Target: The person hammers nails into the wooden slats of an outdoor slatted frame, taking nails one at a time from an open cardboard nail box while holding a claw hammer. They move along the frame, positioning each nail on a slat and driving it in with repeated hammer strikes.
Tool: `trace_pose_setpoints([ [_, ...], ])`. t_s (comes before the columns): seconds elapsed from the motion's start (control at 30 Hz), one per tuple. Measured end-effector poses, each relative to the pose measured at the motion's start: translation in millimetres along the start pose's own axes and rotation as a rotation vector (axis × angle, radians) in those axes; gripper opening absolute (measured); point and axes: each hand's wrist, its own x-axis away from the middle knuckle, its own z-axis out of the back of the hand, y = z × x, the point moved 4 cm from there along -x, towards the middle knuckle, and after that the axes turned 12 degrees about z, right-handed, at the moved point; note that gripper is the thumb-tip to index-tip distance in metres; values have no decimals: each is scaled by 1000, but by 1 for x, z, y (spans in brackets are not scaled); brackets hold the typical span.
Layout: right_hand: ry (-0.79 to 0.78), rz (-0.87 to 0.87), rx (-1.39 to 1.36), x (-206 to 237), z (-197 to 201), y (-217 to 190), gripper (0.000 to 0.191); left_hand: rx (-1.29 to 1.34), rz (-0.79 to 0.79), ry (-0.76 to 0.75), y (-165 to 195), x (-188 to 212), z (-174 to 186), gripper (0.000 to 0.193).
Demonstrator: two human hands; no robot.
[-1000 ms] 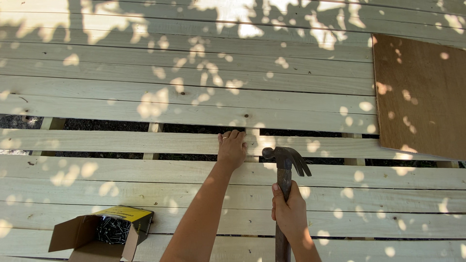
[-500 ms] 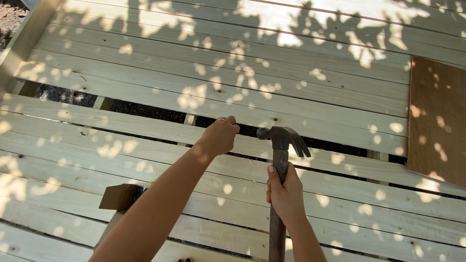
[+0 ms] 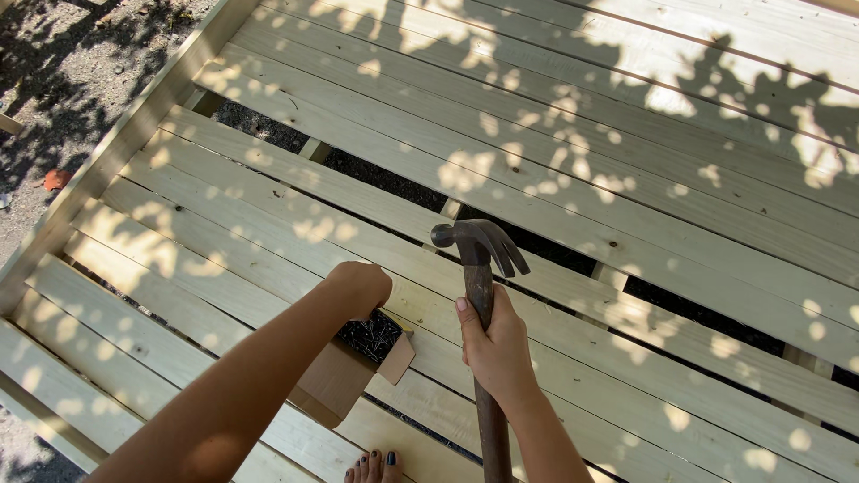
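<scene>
From the head camera, your left hand [image 3: 360,286] has come off the board and now sits clenched over the open cardboard box of nails [image 3: 358,362], right beneath it; whether it grasps a nail, you cannot tell. Your right hand [image 3: 495,344] grips the claw hammer [image 3: 479,268] upright, just beside. Pale deck boards [image 3: 626,143] stretch ahead, with dark gaps and dirt beyond the left edge.

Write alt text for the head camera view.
A right hand grips a dark claw hammer with a wooden handle upright over pale wooden deck boards, while the left hand reaches into an open brown cardboard box of dark nails. Leaf shadows dapple the boards.
</scene>
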Motion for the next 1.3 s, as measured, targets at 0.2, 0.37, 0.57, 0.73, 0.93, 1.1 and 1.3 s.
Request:
trace_pose_setpoints([
  [0.2,10,-58,-1,1,1,8,27,22,-208,313,-12,0,-3,7],
  [0.37,121,-85,29,-4,36,15,27,2,-239,364,-5,-19,44,7],
  [0.57,311,-66,-44,-21,78,14,26,17,-202,491,15,-59,151,12],
  [0.73,428,-99,-56,-35,94,14,28,87,-111,459,44,-94,214,16],
  [0.93,467,-94,-114,-85,100,-8,27,233,-89,532,64,-126,240,17],
  [1.1,470,31,16,-138,98,-49,27,253,-114,407,67,-145,247,19],
  [1.3,394,-10,46,-182,86,-65,28,283,-146,371,69,-160,240,23],
])
